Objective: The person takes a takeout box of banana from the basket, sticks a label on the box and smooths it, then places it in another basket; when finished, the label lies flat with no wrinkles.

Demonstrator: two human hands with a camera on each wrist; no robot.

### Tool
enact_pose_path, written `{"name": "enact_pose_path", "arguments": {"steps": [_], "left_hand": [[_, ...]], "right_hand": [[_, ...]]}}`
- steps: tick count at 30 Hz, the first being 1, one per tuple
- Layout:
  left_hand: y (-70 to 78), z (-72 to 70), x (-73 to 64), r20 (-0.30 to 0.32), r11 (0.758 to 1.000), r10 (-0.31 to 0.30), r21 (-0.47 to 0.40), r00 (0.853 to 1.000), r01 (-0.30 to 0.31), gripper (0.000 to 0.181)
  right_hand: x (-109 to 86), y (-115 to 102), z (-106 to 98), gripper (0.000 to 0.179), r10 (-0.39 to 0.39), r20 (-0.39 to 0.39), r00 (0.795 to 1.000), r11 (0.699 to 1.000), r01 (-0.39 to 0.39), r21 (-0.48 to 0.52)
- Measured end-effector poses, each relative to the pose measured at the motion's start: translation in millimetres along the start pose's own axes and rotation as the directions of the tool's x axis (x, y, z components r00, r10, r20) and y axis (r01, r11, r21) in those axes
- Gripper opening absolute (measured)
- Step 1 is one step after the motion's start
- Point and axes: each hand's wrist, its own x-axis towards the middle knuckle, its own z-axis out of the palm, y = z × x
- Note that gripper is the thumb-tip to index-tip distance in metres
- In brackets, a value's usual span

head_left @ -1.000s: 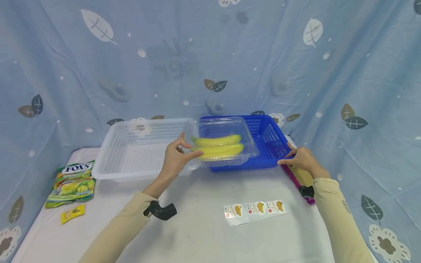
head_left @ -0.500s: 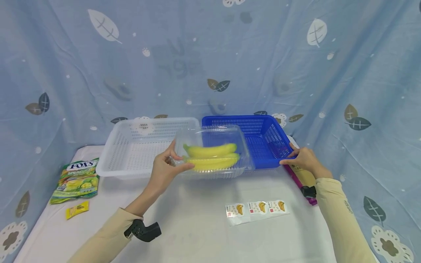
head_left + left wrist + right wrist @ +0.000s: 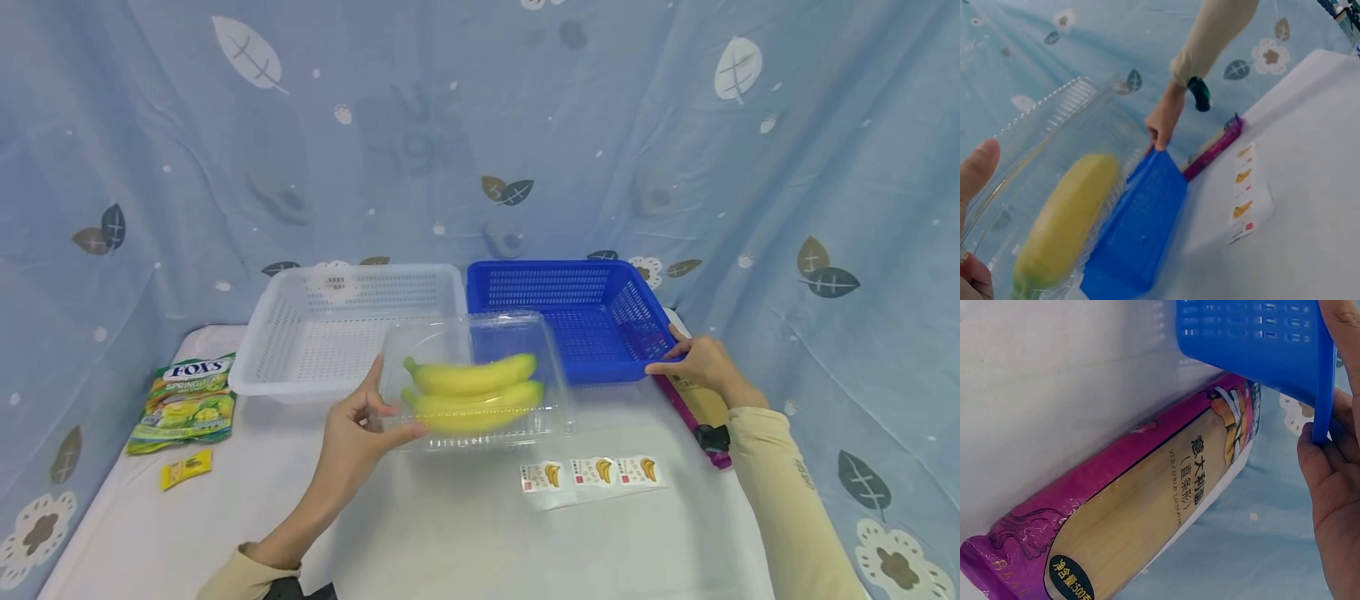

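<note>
My left hand (image 3: 352, 429) pinches the left end of a clear plastic clamshell box (image 3: 555, 417), thumb along the front and fingers behind. Two bananas (image 3: 472, 392) lie inside the box, which is held over the table in front of the two baskets. In the left wrist view one banana (image 3: 1069, 219) shows through the clear wall. My right hand (image 3: 701, 362) grips the front right corner of the blue basket (image 3: 555, 372); the right wrist view shows thumb and fingers on either side of its rim (image 3: 1324, 381).
Left of the blue basket stands a white basket (image 3: 258, 350). A purple spaghetti pack (image 3: 1129, 506) lies beside the blue basket's right end. A strip of banana stickers (image 3: 588, 479) lies front right. A green FOX'S candy bag (image 3: 187, 404) and a yellow wrapped candy (image 3: 186, 469) lie at left.
My left hand has carried the box of bananas from over the baskets toward me and slightly left, lower in the head view. The right hand keeps its hold on the blue basket's corner.
</note>
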Motion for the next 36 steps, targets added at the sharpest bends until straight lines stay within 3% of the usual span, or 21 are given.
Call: {"name": "enact_pose_path", "arguments": {"steps": [5,11,16,27,36], "left_hand": [[0.4,-4.3,-21.9,-0.028,1.0,0.014,-0.001,0.999,-0.014,0.034],[-5.7,-8.6,-51.9,-0.055,0.999,0.004,0.046,0.998,-0.001,0.037],[-11.1,-10.5,-71.2,-0.084,0.999,-0.01,0.032,0.996,0.013,0.042],[-33.9,-25.3,-88.9,-0.119,0.985,-0.136,0.093,0.984,0.147,0.046],[-60.0,-46.9,-98.2,-0.135,0.983,-0.142,0.101,0.981,0.156,0.042]], "right_hand": [[-2.0,1.0,-1.0,0.069,0.005,-0.002,1.0,1.0,-0.005,-0.007],[-1.8,1.5,0.0,0.069,0.011,0.001,1.0,1.0,-0.011,-0.003],[-1.5,1.4,-0.3,0.069,0.015,0.003,1.0,1.0,-0.015,0.007],[-1.9,0.3,-0.8,0.072,0.015,-0.007,1.0,1.0,-0.015,-0.021],[-0.7,-0.4,0.4,0.077,0.023,-0.01,1.0,1.0,-0.023,-0.011]]}}
